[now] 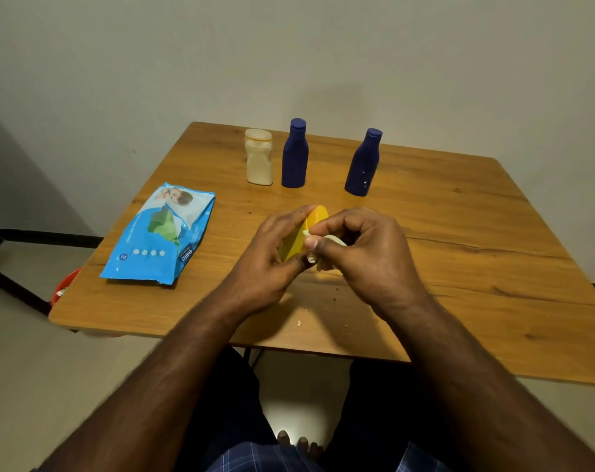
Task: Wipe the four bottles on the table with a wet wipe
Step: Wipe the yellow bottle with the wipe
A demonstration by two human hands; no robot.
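A yellow bottle (311, 226) is held tilted above the middle of the wooden table (476, 253); my left hand (272, 257) grips it from the left. My right hand (367, 250) pinches a crumpled pale wet wipe (333, 240) against the bottle's side. Most of the yellow bottle is hidden by both hands. Further back stand a cream-coloured bottle (259, 157) and two dark blue bottles (295, 155) (363, 163), all upright and untouched.
A blue wet-wipe packet (163, 233) lies flat at the table's left side. A red object (64, 287) shows on the floor past the left edge. Small crumbs (299, 323) lie near the front edge. A wall is close behind the table.
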